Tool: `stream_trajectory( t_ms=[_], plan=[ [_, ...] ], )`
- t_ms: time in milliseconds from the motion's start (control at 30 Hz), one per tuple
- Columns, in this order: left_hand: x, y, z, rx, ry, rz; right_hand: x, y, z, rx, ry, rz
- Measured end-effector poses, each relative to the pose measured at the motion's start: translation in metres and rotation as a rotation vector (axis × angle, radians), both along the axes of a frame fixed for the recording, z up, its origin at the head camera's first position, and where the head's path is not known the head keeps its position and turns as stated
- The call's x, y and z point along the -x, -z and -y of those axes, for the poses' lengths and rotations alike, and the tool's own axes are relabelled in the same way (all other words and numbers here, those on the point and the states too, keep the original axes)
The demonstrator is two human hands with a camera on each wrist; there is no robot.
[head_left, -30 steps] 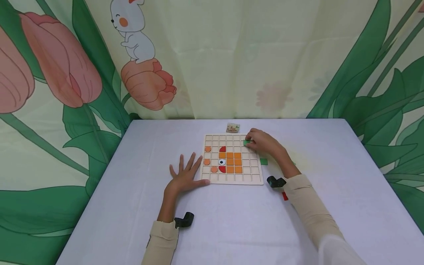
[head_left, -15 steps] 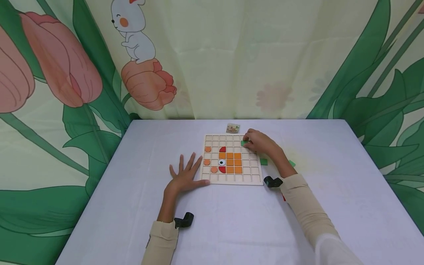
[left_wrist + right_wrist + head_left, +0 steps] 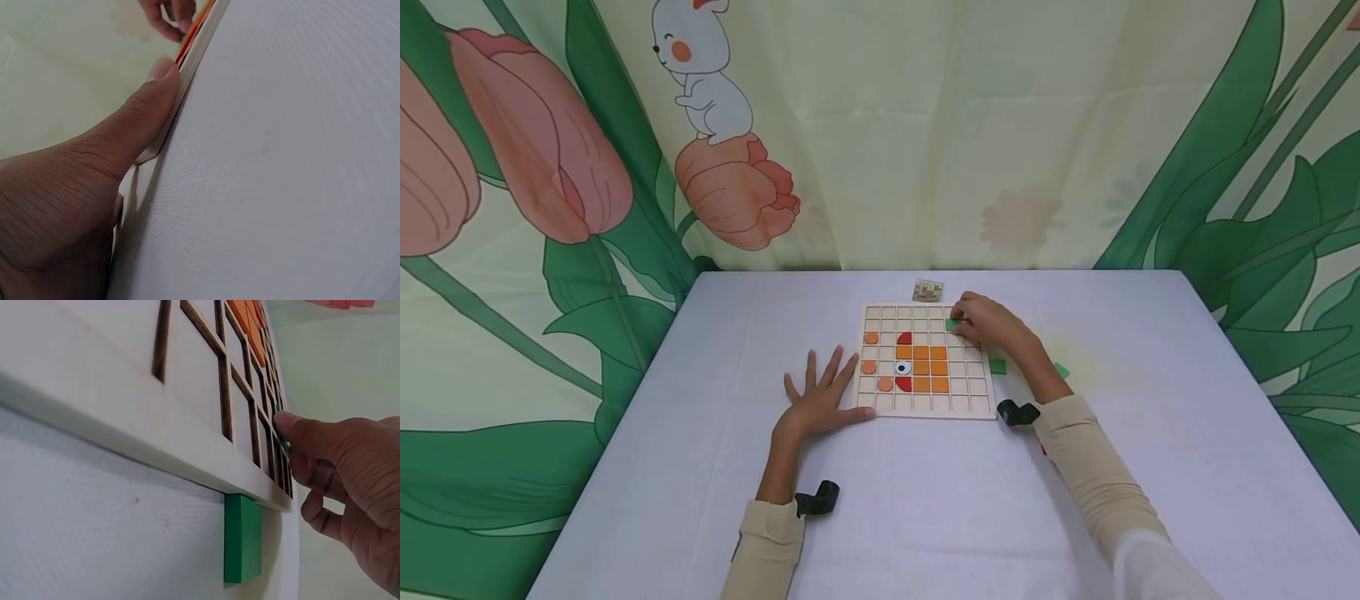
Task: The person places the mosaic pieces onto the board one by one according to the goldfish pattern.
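Observation:
A pale wooden grid board point(image 3: 910, 406) lies on the table, with orange squares point(image 3: 929, 367), red rounded pieces point(image 3: 903, 383), a white piece with a black dot point(image 3: 902, 367) and orange discs point(image 3: 871, 338) in its cells. Over the board's far right part, my right hand point(image 3: 988, 321) pinches a green square tile point(image 3: 952, 324) between thumb and fingers, right at the cells. My left hand point(image 3: 815, 404) lies with fingers spread at the board's left side, its thumb point(image 3: 156, 94) against the near left corner. Beside the board's right edge sits another green tile point(image 3: 242, 539).
Behind the board lies a small patterned card point(image 3: 927, 290). A further green tile point(image 3: 1061, 370) rests to the right of my right forearm, and a red piece point(image 3: 1042, 448) peeks out from under that sleeve. A printed curtain point(image 3: 910, 150) hangs behind the table.
My right hand has shifted slightly left with the green tile, then stayed there. The green tile beyond the right forearm has come more into sight. My left hand has not moved.

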State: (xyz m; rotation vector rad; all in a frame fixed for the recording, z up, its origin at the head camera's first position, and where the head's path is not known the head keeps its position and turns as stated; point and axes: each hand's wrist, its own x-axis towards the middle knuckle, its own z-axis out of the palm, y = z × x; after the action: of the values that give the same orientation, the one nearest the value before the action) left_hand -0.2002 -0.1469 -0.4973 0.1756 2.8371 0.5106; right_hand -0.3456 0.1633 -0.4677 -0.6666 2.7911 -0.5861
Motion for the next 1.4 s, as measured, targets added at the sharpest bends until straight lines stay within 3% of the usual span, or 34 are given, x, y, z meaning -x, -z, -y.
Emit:
stream_trajectory(
  t_ms=[833,1133,1400],
  plan=[
    [-0.001,-0.003,-0.002,-0.005,0.004,-0.004,-0.009,-0.002,-0.004,0.004,0.030,-0.008],
    [-0.001,-0.005,-0.003,-0.012,0.008,0.005,-0.019,-0.006,-0.018,0.034,0.068,-0.006],
    [-0.003,-0.004,-0.002,-0.019,0.001,0.014,-0.028,-0.007,-0.036,0.048,0.052,0.010]
  ],
)
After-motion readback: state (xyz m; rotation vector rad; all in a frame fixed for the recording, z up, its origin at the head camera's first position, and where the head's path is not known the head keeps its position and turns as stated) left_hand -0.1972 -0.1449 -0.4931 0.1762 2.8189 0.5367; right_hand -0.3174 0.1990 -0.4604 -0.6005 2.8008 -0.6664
